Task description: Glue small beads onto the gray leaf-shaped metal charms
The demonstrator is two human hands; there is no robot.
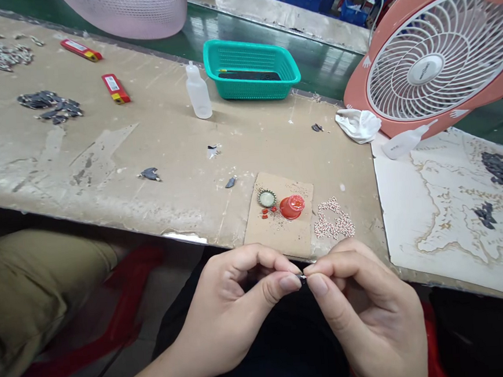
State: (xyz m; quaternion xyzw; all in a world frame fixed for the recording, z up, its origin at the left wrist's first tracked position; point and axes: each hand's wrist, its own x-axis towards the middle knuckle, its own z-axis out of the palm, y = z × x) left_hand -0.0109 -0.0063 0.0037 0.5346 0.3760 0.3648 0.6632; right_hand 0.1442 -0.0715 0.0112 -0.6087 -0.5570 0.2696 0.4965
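Note:
My left hand [239, 308] and my right hand [371, 304] meet in front of the table edge, thumb and forefinger pinched on each side. Between their fingertips is a small dark piece [302, 278] with a light tip, mostly covered by the fingers. Just beyond, a cardboard square [257, 234] carries a crimped bottle cap [267, 198], a red cup-like cap [292, 207] wet with red liquid, and tiny red bits. Small pinkish beads [333, 225] are scattered to its right. A single dark grey leaf-shaped piece [230, 182] lies to the cardboard's upper left.
A white squeeze bottle [199, 94] stands beside a green basket [252, 89]. At right are a pink fan [425, 70], a crumpled tissue [358, 125] and a printed sheet [410, 216] with dark pieces. Two red cutter-blade packs [116, 89] lie left. Someone's trousered leg [41, 286] is close at left.

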